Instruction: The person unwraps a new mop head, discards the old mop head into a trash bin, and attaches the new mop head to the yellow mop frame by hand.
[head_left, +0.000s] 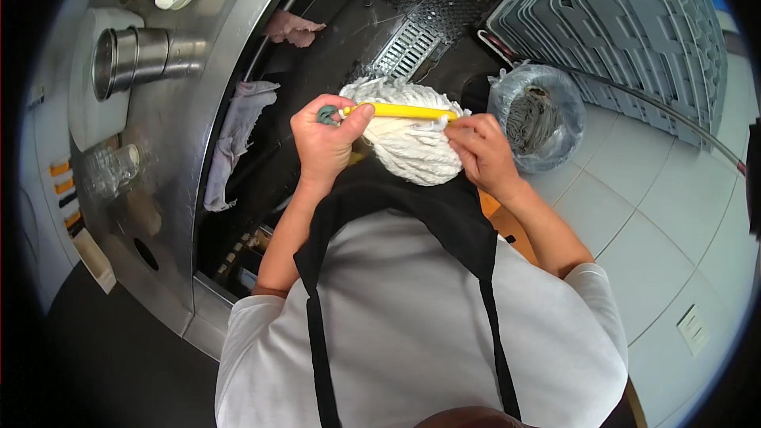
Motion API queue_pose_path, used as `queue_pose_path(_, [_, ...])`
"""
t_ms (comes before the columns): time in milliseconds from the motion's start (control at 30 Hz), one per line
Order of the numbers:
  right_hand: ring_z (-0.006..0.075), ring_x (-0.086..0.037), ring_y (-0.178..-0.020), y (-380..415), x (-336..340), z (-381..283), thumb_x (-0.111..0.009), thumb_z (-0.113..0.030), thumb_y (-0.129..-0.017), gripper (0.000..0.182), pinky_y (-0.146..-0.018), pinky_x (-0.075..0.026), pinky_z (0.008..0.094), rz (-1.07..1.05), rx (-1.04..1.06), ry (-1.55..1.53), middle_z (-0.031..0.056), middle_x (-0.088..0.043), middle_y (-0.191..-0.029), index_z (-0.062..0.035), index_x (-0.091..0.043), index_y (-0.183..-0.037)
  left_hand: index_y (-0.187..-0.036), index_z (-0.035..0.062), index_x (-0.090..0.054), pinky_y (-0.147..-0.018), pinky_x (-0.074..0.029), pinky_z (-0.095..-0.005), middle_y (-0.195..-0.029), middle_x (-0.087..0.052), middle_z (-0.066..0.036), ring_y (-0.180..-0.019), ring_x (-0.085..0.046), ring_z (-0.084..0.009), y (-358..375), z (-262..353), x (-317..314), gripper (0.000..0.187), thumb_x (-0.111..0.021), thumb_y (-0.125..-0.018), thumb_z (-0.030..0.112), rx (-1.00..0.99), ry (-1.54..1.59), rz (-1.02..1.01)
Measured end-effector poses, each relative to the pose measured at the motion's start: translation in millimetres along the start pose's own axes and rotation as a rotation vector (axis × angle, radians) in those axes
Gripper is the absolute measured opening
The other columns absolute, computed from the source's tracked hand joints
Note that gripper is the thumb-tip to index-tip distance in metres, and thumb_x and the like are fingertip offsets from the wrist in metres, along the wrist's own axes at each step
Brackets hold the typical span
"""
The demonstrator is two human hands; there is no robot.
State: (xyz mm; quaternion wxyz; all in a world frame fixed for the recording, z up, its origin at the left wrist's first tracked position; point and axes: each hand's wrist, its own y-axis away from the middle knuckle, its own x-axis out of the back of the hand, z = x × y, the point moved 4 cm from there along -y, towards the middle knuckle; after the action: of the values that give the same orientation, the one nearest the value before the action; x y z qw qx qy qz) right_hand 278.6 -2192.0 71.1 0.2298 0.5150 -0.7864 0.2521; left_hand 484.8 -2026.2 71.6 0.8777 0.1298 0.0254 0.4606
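A white mop head (416,147) with thick yarn strands hangs in front of my black apron, with a yellow bar (400,112) across its top. My left hand (326,139) is closed round the bar's left end, thumb on top, beside a small green loop (327,115). At the bar's right end, the fingers of my right hand (482,150) pinch the bar and some white strands. Both palms are hidden from view.
Below right of a floor drain (407,47) stands a lined bin (576,115) holding a grey mop head (533,120). Grey crates (610,20) are stacked at right. A steel counter (214,47) with steel pots (131,59) runs along the left; cloths (236,139) hang at its edge.
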Motion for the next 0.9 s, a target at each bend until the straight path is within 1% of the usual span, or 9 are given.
queue_pose_path(167, [0.0298, -0.064, -0.087, 15, -1, 3, -0.065, -0.011, -0.089, 0.014, -0.081, -0.048, 0.0387, -0.098, -0.28, -0.202, 0.0103, -0.069, -0.092, -0.005, -0.068, -0.102, -0.08, -0.0013, -0.067, -0.06, -0.042, -0.0189, -0.072, -0.06, 0.002, -0.066, -0.05, -0.0031, -9, 6, -2, 0.016, -0.081, -0.078, 0.004, -0.011, 0.005, -0.01])
queue_pose_path(233, [0.0213, -0.067, -0.083, 15, 0, 13, -0.067, -0.018, -0.09, 0.027, -0.077, -0.051, 0.0335, -0.035, -0.699, -0.467, 0.0098, -0.071, -0.09, -0.0045, -0.063, -0.113, -0.08, -0.001, -0.066, -0.06, -0.042, -0.0198, -0.072, -0.062, 0.001, -0.064, -0.051, -0.0043, -14, 8, -2, 0.015, -0.079, -0.08, 0.007, 0.014, 0.031, -0.056])
queue_pose_path(300, [0.0178, -0.068, -0.091, 15, -10, 35, -0.069, -0.022, -0.089, 0.037, -0.079, -0.051, 0.0319, 0.025, -0.763, -0.498, 0.0143, -0.071, -0.097, -0.0044, -0.061, -0.121, -0.08, -0.0006, -0.066, -0.061, -0.043, -0.0207, -0.072, -0.062, 0.0, -0.064, -0.052, -0.0054, -22, -2, -1, 0.017, -0.078, -0.082, 0.011, 0.08, 0.105, -0.103])
queue_pose_path(400, [0.0219, -0.068, -0.09, -2, -17, 35, -0.069, -0.023, -0.089, 0.045, -0.079, -0.052, 0.0336, -0.054, -0.355, -0.409, 0.0168, -0.069, -0.1, -0.0052, -0.058, -0.128, -0.081, -0.0004, -0.066, -0.062, -0.043, -0.0214, -0.073, -0.062, 0.0, -0.064, -0.054, -0.0065, -33, -9, -4, 0.017, -0.077, -0.082, 0.012, 0.166, 0.168, -0.214])
queue_pose_path(533, [0.0305, -0.065, -0.088, -4, -32, 33, -0.067, -0.022, -0.09, 0.049, -0.083, -0.051, 0.0348, -0.026, -0.295, -0.352, 0.016, -0.068, -0.101, -0.0071, -0.053, -0.134, -0.086, -0.0007, -0.065, -0.066, -0.05, -0.025, -0.078, -0.065, -0.004, -0.069, -0.06, -0.0095, -53, -23, -18, 0.014, -0.075, -0.082, 0.009, 0.208, 0.265, -0.298])
queue_pose_path(600, [0.0185, -0.062, -0.103, 3, -30, 29, -0.062, -0.013, -0.092, 0.041, -0.091, -0.047, 0.0309, -0.167, -0.532, -0.41, 0.013, -0.065, -0.114, -0.0062, -0.055, -0.132, -0.087, -0.0007, -0.066, -0.069, -0.053, -0.0276, -0.082, -0.068, -0.007, -0.074, -0.064, -0.0123, -58, -31, -25, 0.015, -0.075, -0.081, 0.01, 0.201, 0.221, -0.341])
queue_pose_path(700, [0.0206, -0.057, -0.113, 14, -40, 23, -0.054, -0.006, -0.093, 0.041, -0.098, -0.043, 0.0322, 0.057, -0.424, -0.466, 0.0147, -0.061, -0.122, -0.0008, -0.051, -0.133, -0.09, -0.0021, -0.07, -0.069, -0.054, -0.0292, -0.085, -0.071, -0.009, -0.074, -0.066, -0.0131, -51, 2, -24, 0.018, -0.073, -0.082, 0.013, 0.168, -0.075, -0.308])
queue_pose_path(800, [0.0194, -0.052, -0.118, 31, -46, 69, -0.049, -0.005, -0.096, 0.038, -0.103, -0.039, 0.0327, 0.027, -0.35, -0.564, 0.0136, -0.056, -0.127, 0.0017, -0.048, -0.133, -0.075, -0.0016, -0.068, -0.066, -0.052, -0.0301, -0.076, -0.07, -0.01, -0.07, -0.065, -0.013, -63, -21, -30, 0.043, -0.09, -0.064, 0.034, 0.001, 0.0, -0.266])
queue_pose_path(900, [0.0188, -0.052, -0.117, 14, -38, 76, -0.049, -0.006, -0.097, 0.037, -0.102, -0.039, 0.0321, 0.048, -0.347, -0.568, 0.0131, -0.056, -0.125, 0.0015, -0.049, -0.133, -0.072, 0.0004, -0.067, -0.062, -0.049, -0.0304, -0.066, -0.066, -0.008, -0.063, -0.061, -0.0142, -65, -12, -37, 0.043, -0.09, -0.064, 0.036, -0.032, 0.03, -0.202])
